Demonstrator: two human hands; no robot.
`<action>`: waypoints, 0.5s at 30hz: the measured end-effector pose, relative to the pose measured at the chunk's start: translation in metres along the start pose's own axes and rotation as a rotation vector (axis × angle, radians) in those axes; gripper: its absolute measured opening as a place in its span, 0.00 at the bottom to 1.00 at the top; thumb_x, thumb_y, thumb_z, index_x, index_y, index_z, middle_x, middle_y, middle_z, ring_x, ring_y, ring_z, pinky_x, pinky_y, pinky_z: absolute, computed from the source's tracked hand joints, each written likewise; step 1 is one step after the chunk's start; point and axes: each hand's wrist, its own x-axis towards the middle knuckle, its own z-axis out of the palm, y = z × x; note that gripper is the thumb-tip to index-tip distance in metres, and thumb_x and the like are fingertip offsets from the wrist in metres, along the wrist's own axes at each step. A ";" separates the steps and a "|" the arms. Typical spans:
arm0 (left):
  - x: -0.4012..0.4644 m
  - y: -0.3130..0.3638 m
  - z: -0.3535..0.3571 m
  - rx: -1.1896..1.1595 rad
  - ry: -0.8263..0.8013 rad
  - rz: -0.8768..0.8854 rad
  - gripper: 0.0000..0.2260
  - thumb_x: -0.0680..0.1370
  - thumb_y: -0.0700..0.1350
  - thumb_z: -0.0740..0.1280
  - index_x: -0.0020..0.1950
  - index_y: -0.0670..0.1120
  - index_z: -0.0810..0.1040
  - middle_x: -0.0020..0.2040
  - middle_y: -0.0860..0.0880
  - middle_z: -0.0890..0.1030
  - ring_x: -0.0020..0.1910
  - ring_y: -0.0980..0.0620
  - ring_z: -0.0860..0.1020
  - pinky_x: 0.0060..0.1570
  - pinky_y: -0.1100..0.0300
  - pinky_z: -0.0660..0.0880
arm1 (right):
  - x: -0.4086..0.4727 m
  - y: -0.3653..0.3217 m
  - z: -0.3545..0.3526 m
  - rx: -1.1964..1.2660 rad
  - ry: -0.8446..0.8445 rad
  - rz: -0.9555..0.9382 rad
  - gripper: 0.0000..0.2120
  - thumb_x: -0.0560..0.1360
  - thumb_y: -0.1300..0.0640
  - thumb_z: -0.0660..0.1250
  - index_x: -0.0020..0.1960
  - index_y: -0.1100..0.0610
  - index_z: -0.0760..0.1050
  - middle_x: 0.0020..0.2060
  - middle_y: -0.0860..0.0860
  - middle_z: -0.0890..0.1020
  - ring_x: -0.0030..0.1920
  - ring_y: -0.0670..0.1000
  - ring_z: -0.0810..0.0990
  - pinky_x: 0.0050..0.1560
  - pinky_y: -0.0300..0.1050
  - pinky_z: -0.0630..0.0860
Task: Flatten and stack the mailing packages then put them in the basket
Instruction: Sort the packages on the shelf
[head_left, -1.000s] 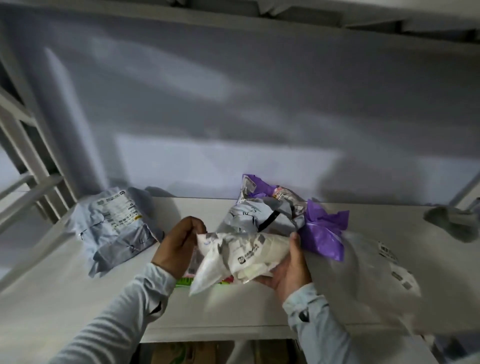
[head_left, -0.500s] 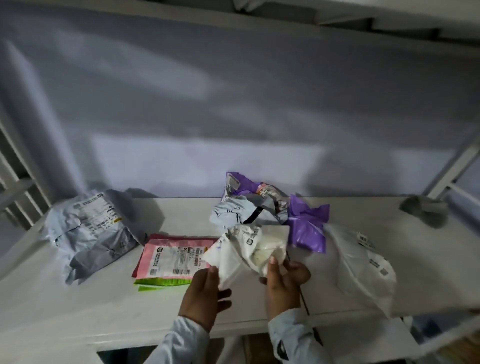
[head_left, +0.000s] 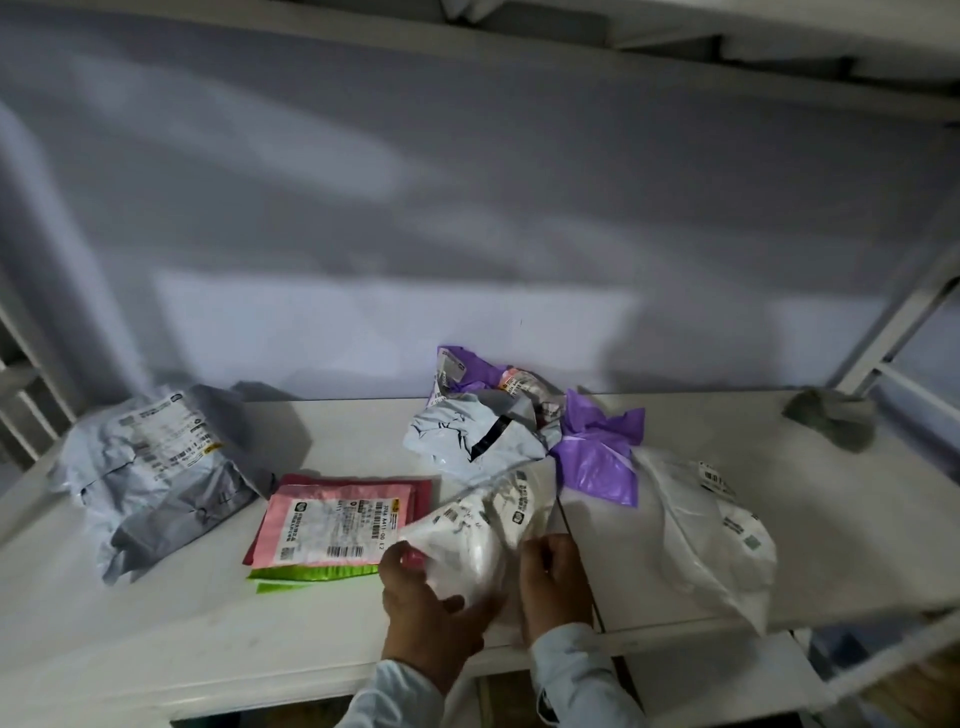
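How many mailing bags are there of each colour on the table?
White: 2, the white bag being held and the white bag on the right
Grey: 2, the big grey bag on the left and the crumpled grey bag
Purple: 1, the purple bag
Pink: 1, the pink bag
Green: 1, the green bag under the pink one
Total: 7

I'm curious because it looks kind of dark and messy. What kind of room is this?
Probably a dorm or bedroom nook, though I can't be sure. A white desk sits under what looks like a raised bed frame against a bare wall, with crumpled mailing bags scattered on it.
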 end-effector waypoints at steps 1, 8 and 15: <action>0.003 -0.010 0.004 0.116 0.006 0.055 0.56 0.48 0.49 0.84 0.69 0.50 0.57 0.61 0.45 0.66 0.56 0.41 0.75 0.51 0.47 0.79 | 0.002 0.000 0.002 -0.030 0.008 0.015 0.09 0.77 0.51 0.63 0.41 0.55 0.71 0.36 0.50 0.77 0.39 0.53 0.75 0.40 0.42 0.66; 0.006 -0.029 0.018 0.222 -0.030 0.086 0.28 0.67 0.34 0.74 0.53 0.49 0.58 0.51 0.42 0.75 0.37 0.46 0.81 0.36 0.57 0.79 | 0.023 0.007 0.005 -0.141 -0.008 0.119 0.08 0.76 0.52 0.63 0.45 0.56 0.69 0.43 0.57 0.80 0.47 0.60 0.79 0.47 0.47 0.73; 0.015 -0.025 -0.004 0.319 0.075 0.242 0.08 0.76 0.43 0.67 0.42 0.48 0.67 0.33 0.47 0.78 0.32 0.45 0.79 0.35 0.52 0.76 | 0.030 0.001 -0.006 -0.136 -0.081 0.131 0.03 0.77 0.58 0.62 0.46 0.58 0.73 0.45 0.59 0.80 0.49 0.59 0.78 0.44 0.40 0.64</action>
